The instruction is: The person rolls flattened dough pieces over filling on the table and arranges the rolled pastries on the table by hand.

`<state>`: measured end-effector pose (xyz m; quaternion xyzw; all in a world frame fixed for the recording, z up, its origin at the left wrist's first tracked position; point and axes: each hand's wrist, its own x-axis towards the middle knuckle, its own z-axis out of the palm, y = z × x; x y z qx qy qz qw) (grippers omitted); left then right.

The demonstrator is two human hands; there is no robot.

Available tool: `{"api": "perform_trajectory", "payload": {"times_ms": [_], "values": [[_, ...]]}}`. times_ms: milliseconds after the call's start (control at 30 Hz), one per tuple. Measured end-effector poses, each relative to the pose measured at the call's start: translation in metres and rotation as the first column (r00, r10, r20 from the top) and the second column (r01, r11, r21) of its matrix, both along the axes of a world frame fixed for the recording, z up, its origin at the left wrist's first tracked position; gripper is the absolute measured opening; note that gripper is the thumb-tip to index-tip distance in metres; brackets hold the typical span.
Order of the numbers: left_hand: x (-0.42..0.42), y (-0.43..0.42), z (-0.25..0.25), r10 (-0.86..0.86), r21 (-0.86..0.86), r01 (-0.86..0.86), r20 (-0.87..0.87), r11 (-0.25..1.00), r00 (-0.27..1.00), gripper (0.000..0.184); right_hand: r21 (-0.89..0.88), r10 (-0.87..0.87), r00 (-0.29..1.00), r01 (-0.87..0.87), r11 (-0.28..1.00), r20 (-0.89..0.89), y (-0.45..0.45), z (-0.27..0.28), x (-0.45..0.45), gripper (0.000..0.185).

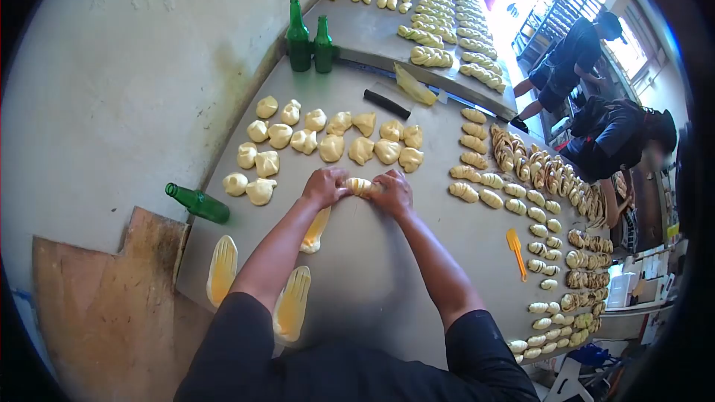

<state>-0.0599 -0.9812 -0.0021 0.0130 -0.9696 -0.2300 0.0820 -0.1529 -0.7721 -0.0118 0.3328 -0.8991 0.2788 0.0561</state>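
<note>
A small rolled piece of dough (360, 187) with ridges lies at the middle of the metal table, between my hands. My left hand (326, 187) closes its fingers on the roll's left end. On the right end are the closed fingers of my right hand (392, 193). Just beyond them sit rows of dough lumps (331, 148). Flat slit dough pieces with an orange filling lie near my left arm: one (291, 303) close to my body, one (223, 271) farther left, and one (316, 231) partly hidden by my forearm.
Green bottles stand (299, 37) at the back; another (197, 203) lies at left. A black-handled scraper (386, 104) and an orange spatula (516, 254) rest on the table (417, 283). Shaped rolls (463, 192) line the right. Two people (566, 67) are at the upper right.
</note>
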Motion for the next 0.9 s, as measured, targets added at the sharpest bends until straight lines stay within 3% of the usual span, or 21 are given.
{"api": "perform_trajectory", "payload": {"times_ms": [67, 100, 167, 233, 300, 333, 400, 433, 500, 533, 567, 633, 700, 767, 833, 867, 900], "values": [[-0.007, 0.001, 0.003, 0.217, 0.363, -0.247, 0.121, 0.898, 0.969, 0.041, -0.043, 0.012, 0.992, -0.006, 0.999, 0.129, -0.003, -0.009, -0.017, 0.039], [-0.007, 0.002, -0.001, 0.206, 0.355, -0.234, 0.115, 0.905, 0.972, 0.041, -0.052, 0.0, 0.992, 0.007, 0.999, 0.125, -0.005, -0.009, -0.014, 0.039], [-0.002, 0.004, -0.018, 0.142, 0.306, -0.143, 0.026, 0.941, 0.99, 0.04, -0.182, 0.134, 0.981, -0.108, 0.977, 0.137, -0.017, -0.006, 0.0, 0.039], [-0.004, 0.013, -0.022, 0.119, 0.281, -0.071, -0.157, 0.957, 0.98, 0.04, 0.083, 0.294, 0.956, -0.292, 0.953, -0.016, -0.03, -0.039, -0.006, 0.045], [-0.009, 0.025, -0.015, 0.155, 0.442, -0.115, -0.057, 0.889, 0.986, 0.047, 0.047, 0.121, 0.991, -0.123, 0.991, 0.05, -0.034, -0.027, 0.006, 0.053], [-0.014, 0.036, 0.0, 0.103, 0.433, -0.062, -0.072, 0.899, 0.992, 0.047, 0.036, 0.069, 0.997, -0.07, 0.997, 0.035, -0.022, -0.008, 0.008, 0.053], [-0.002, 0.05, 0.043, 0.122, 0.527, -0.045, -0.112, 0.848, 0.986, 0.065, -0.128, -0.044, 0.943, 0.091, 0.988, 0.331, -0.006, 0.036, 0.029, 0.051], [0.005, 0.055, 0.06, 0.113, 0.508, 0.016, -0.222, 0.861, 0.969, 0.073, -0.134, -0.074, 0.937, 0.126, 0.983, 0.34, 0.008, 0.041, 0.035, 0.051], [0.022, 0.059, 0.085, 0.079, 0.54, 0.13, -0.346, 0.832, 0.935, 0.085, -0.523, 0.244, 0.596, 0.354, 0.775, 0.765, 0.055, 0.037, 0.055, 0.055], [0.028, 0.057, 0.082, 0.096, 0.518, 0.152, -0.422, 0.842, 0.902, 0.082, -0.66, 0.488, 0.445, 0.472, 0.585, 0.751, 0.08, 0.023, 0.068, 0.06], [0.04, 0.059, 0.092, 0.088, 0.581, 0.161, -0.376, 0.798, 0.922, 0.078, -0.628, 0.433, 0.455, 0.558, 0.542, 0.778, 0.106, 0.02, 0.088, 0.06], [0.059, 0.044, 0.071, 0.085, 0.79, 0.185, -0.286, 0.585, 0.955, 0.073, -0.542, 0.535, 0.289, 0.736, 0.406, 0.794, 0.16, 0.027, 0.128, 0.057], [0.09, 0.048, 0.064, 0.105, 0.851, 0.077, -0.153, 0.519, 0.983, 0.068, -0.513, 0.495, 0.33, 0.806, 0.296, 0.804, 0.222, 0.014, 0.167, 0.054], [0.121, 0.057, 0.059, 0.134, 0.838, 0.018, -0.108, 0.545, 0.985, 0.063, -0.553, 0.456, 0.483, 0.833, 0.024, 0.747, 0.289, 0.014, 0.2, 0.056], [0.147, 0.065, 0.051, 0.121, 0.839, -0.064, -0.001, 0.54, 0.993, 0.062, -0.621, 0.166, 0.612, 0.784, -0.003, 0.773, 0.348, 0.022, 0.225, 0.057], [0.157, 0.07, 0.047, 0.126, 0.83, -0.153, 0.1, 0.536, 0.987, 0.061, -0.566, -0.028, 0.565, 0.824, -0.037, 0.824, 0.375, 0.024, 0.233, 0.057], [0.165, 0.076, 0.042, 0.118, 0.831, -0.145, 0.097, 0.537, 0.988, 0.061, -0.515, -0.218, 0.489, 0.853, -0.083, 0.845, 0.4, 0.025, 0.239, 0.057]]}}
